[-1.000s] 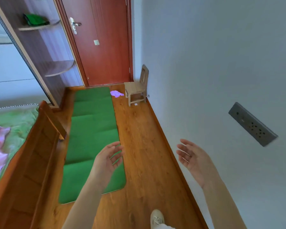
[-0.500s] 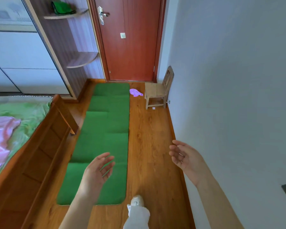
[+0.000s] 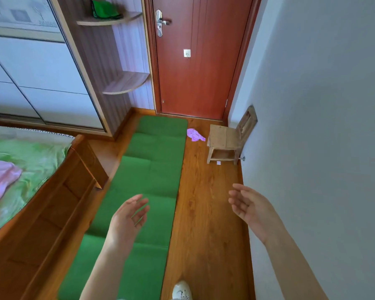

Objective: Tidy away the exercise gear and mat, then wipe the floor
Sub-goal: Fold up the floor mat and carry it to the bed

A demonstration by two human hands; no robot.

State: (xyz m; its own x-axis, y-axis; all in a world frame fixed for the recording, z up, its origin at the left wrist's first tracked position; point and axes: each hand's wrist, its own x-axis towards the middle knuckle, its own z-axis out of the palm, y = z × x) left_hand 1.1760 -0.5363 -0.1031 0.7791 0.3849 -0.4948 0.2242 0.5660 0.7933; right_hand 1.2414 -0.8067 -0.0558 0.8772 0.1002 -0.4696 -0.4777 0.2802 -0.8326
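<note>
Padded green mat (image 3: 152, 174): soft, matt cloth, quilted into sections. Floor (image 3: 206, 213): glossy orange wood planks with visible grain. Small chair (image 3: 227, 139): pale, unvarnished wood, dull and rough-looking. Purple cloth (image 3: 194, 134): thin, crumpled. Door (image 3: 199, 61): smooth reddish wood, slight sheen; handle (image 3: 160, 22) of shiny metal. Bed frame (image 3: 52, 204): varnished brown wood. Wall (image 3: 323, 105): flat matt paint.

Your hands: left hand (image 3: 126, 221) and right hand (image 3: 250, 207) both spread, empty, in open air.
Left edge of floor (image 3: 206, 213): bed frame (image 3: 52, 204) hems you in beside the mat (image 3: 152, 169).
Right edge: wall (image 3: 323, 126) close to your right hand.
Far right corner: small chair (image 3: 227, 139) and purple cloth (image 3: 194, 134) stand before the door (image 3: 199, 61).
Between mat and wall: bare floor strip, passable.
</note>
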